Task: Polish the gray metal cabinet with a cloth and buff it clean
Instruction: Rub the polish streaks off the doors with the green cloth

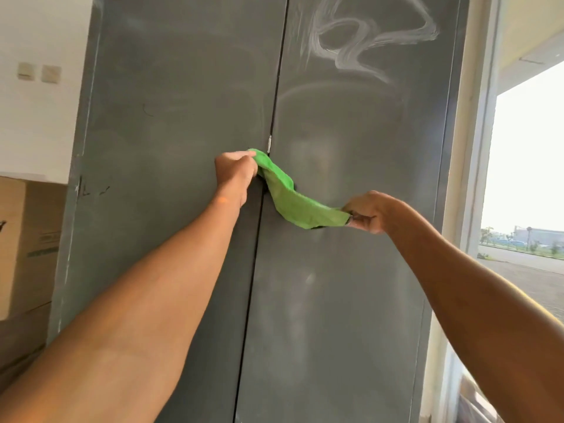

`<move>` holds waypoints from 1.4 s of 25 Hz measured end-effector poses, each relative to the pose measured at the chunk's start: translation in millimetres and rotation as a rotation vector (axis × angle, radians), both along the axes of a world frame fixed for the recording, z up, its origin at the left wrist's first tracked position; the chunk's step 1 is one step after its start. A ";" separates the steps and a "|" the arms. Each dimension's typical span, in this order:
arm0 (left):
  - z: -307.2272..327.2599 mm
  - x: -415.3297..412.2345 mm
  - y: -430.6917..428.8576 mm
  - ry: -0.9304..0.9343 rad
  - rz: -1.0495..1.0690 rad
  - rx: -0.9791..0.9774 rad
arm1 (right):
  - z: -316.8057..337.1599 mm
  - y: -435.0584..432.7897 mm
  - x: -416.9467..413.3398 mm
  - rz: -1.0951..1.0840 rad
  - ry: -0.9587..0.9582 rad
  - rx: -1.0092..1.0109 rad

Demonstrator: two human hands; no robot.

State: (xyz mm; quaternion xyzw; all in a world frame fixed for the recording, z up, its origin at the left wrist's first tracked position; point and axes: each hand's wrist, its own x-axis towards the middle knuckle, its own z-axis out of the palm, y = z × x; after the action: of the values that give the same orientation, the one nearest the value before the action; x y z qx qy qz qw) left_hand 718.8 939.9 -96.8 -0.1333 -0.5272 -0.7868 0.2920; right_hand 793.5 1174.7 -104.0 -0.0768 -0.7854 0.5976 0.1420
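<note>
A tall gray metal cabinet (171, 123) with two doors fills the view; a dark seam runs down between the doors. White smeared streaks (366, 41) mark the upper right door. A green cloth (293, 199) is stretched across the seam at mid height. My left hand (235, 175) grips its upper left end, pressed to the left door. My right hand (370, 213) grips the lower right end over the right door. The cloth hides whatever handle sits at the seam.
Cardboard boxes (27, 239) stand to the cabinet's left against a white wall with two switch plates (39, 73). A window frame (476, 148) borders the cabinet on the right, with bright outdoors beyond.
</note>
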 end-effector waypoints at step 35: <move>17.1 62.6 50.3 -0.349 -0.400 -0.325 | 26.5 -59.3 8.5 0.145 0.201 0.201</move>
State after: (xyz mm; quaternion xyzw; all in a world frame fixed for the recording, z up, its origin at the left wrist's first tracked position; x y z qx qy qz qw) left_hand 781.4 990.2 -79.6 -0.1423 -0.6516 -0.7450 0.0114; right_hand 802.1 1115.5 -77.6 0.0550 -0.8266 0.5292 0.1835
